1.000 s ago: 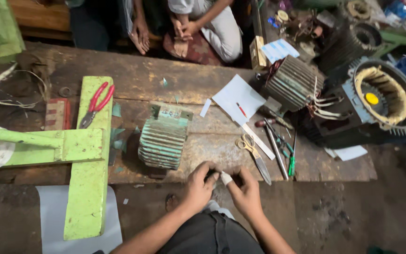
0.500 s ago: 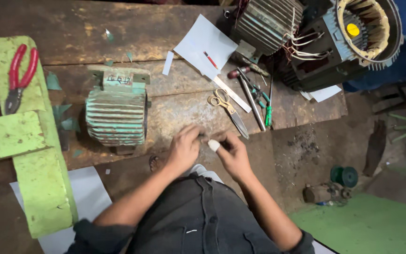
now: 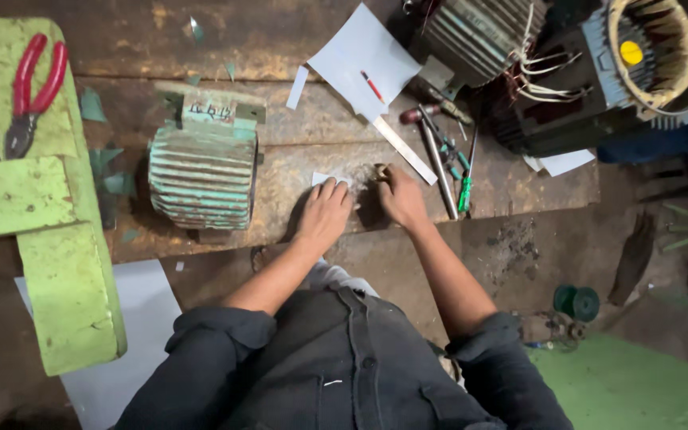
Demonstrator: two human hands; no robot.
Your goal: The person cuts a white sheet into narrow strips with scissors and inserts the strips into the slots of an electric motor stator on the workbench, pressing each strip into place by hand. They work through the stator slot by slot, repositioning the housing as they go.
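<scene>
Down on the worn wooden bench [image 3: 296,40], both hands [image 3: 324,211] pinch a white paper scrap [image 3: 322,178]

You wear a dark grey button-up shirt [image 3: 344,374], filling the lower middle of the frame. Its sleeves are rolled up to your elbows, bunched in thick cuffs. Your left hand [image 3: 324,213] and right hand [image 3: 401,199] are bare, without gloves.
</scene>
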